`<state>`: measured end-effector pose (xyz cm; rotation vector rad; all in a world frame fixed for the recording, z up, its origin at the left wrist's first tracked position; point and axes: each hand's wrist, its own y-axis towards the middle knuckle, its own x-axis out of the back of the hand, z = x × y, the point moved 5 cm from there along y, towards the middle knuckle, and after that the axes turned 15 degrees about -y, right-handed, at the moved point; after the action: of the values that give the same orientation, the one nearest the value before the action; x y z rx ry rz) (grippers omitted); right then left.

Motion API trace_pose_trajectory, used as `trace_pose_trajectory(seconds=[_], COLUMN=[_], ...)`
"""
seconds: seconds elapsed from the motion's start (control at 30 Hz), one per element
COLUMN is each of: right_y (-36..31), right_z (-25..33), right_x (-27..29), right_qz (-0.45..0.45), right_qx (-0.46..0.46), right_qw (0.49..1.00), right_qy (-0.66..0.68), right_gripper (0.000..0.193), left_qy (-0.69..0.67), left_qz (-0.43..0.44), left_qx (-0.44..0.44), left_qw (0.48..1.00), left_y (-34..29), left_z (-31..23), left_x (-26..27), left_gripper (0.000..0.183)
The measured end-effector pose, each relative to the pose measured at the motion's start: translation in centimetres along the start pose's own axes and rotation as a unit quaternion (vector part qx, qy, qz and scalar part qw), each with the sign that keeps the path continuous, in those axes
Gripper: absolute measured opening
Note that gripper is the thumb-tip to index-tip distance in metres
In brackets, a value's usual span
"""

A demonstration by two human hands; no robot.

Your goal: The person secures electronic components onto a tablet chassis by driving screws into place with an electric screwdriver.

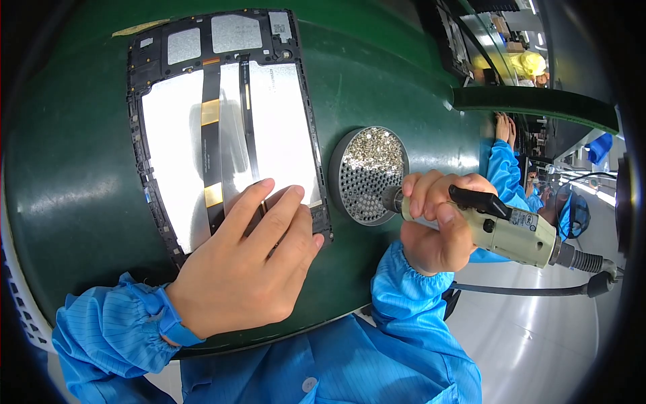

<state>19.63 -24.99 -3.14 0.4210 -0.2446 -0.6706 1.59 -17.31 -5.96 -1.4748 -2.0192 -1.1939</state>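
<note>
My right hand (pixel 444 222) clenches a powered screwdriver (pixel 515 232); my left hand (pixel 252 262) lies on a black-framed silver panel (pixel 279 128).
The left, fingers spread and grasping nothing, covers part of the panel's near end; the rest stretches ahead of it on the green worktop (pixel 67 195). Just left and ahead of my right hand sits a round grey dish (pixel 336 178) of screws (pixel 375 149), the screwdriver's nose at its edge.

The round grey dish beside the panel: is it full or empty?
Partly full: in the round grey dish, shiny metal pieces heap at its far side; dark holes show mid-dish.
</note>
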Motion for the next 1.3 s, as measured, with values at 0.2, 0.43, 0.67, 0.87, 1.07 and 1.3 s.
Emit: trace_pose_trajectory(seconds=[0.2, 0.43, 0.67, 0.87, 1.07, 1.3], right_y=[-0.1, 0.1, -1.1, -0.5, 0.8, 2.5], right_z=[0.0, 3.5, 3.9, 1.0, 1.0, 2.3], right_x=[-0.1, -0.3, -4.7, -3.3, -3.6, -6.6], right_qz=[0.008, 0.02, 0.162, 0.185, 0.201, 0.17], right_qx=[0.002, 0.018, 0.025, 0.021, -0.001, -0.018], right_qw=[1.0, 1.0, 0.986, 0.983, 0.979, 0.985], right_qy=[-0.016, -0.004, -0.01, -0.001, -0.008, 0.032], right_gripper=[0.036, 0.04, 0.029, 0.029, 0.029, 0.032], left_qy=[-0.019, -0.115, -0.141, -0.156, -0.164, -0.181], left_qz=[0.002, -0.006, -0.078, -0.082, -0.067, -0.079], left_qx=[0.005, -0.015, -0.037, -0.04, -0.027, -0.013], left_qw=[1.0, 0.993, 0.986, 0.983, 0.984, 0.98], left_y=[-0.1, -0.9, -0.2, 2.3, 3.2, 2.8], left_z=[0.1, 1.6, 2.6, 3.6, 4.2, 5.4], left_x=[0.3, 1.7, 0.7, -1.8, -0.9, 2.4], left_gripper=[0.024, 0.021, 0.011, 0.01, 0.007, 0.009])
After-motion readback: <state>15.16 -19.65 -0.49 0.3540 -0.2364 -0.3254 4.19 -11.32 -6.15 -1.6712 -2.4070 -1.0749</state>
